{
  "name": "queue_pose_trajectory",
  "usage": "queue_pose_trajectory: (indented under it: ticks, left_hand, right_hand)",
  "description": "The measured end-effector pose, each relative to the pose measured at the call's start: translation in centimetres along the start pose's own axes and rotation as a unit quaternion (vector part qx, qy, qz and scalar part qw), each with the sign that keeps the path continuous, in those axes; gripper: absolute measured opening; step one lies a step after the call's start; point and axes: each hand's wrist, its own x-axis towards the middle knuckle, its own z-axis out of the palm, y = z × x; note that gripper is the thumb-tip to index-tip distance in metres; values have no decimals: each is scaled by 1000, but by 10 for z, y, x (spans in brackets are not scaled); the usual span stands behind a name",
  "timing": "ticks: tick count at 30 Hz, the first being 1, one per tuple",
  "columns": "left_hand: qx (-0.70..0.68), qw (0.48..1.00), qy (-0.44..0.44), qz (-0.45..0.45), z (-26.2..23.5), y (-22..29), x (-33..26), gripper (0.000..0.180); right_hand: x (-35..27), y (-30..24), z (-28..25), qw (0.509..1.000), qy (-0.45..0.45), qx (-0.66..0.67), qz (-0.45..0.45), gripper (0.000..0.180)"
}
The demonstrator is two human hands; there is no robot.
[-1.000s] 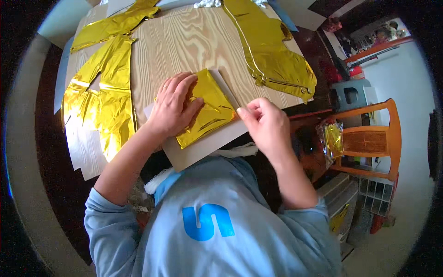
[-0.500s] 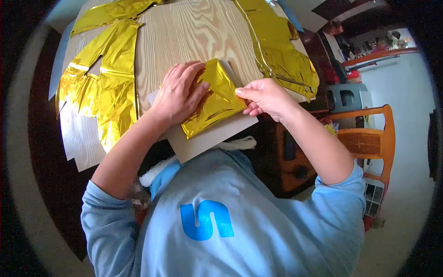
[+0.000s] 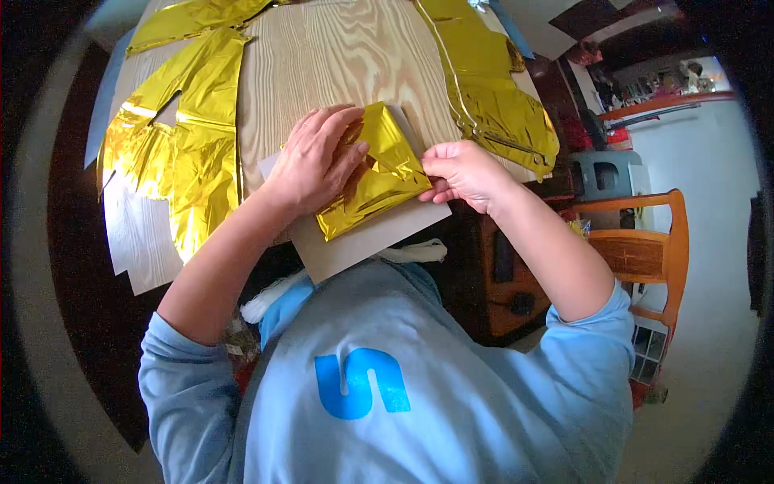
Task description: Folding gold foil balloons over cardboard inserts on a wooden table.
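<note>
A flat piece wrapped in shiny gold foil lies on a sheet of grey-white cardboard at the table's near edge. My left hand rests on the foil's left part, fingers stretched out and pressing it down; its palm hides that side. At the right edge, my right hand has thumb and fingers pinched at the foil's corner. Creases run across the foil near this corner. What lies inside the foil is hidden.
Large torn gold foil sheets cover the table's left side, and another sheet lies at the right. Pale wood grain shows on the table between them. A wooden chair and a grey-blue stool stand at the right.
My right thumb has slid slightly right and down, to the foil's corner. My left hand stays on the foil, and the cardboard has hardly moved.
</note>
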Motion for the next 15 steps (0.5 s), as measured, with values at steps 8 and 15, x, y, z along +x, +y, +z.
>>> queue_pose_trajectory:
  ticks: [8, 15]
  left_hand:
    - [83, 996, -8, 28, -1, 5, -1, 56]
    - [237, 969, -70, -31, -8, 45, -15, 77]
  right_hand:
    - [-2, 1, 7, 998, 27, 8, -51, 14]
    - [-5, 6, 7, 996, 45, -33, -75, 16]
